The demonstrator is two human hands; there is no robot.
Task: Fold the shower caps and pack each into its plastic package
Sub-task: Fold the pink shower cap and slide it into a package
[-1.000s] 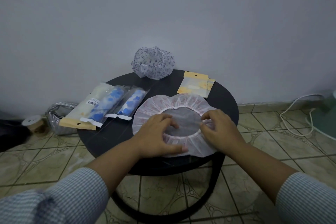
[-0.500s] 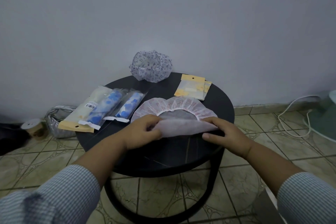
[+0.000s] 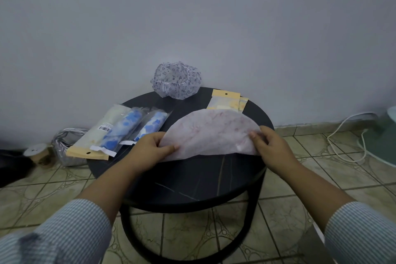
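Note:
A pale pink shower cap (image 3: 212, 133) lies folded into a half circle at the middle of the round black table (image 3: 192, 180). My left hand (image 3: 150, 149) pinches its left corner and my right hand (image 3: 270, 146) pinches its right corner. A purple patterned shower cap (image 3: 176, 79) sits puffed up at the table's far edge. Empty yellow-topped plastic packages (image 3: 227, 102) lie just behind the folded cap. Three filled packages (image 3: 120, 130), two with blue caps inside, lie at the table's left.
A grey wall stands right behind the table. On the tiled floor to the left are a silvery bag (image 3: 66, 141) and a tape roll (image 3: 36, 152). A white cable (image 3: 345, 133) and a green object (image 3: 385, 133) lie at the right.
The pink cap lay open with its elastic rim up. Both hands lifted its near edge and brought it over to the far side, so the cap now forms a half circle.

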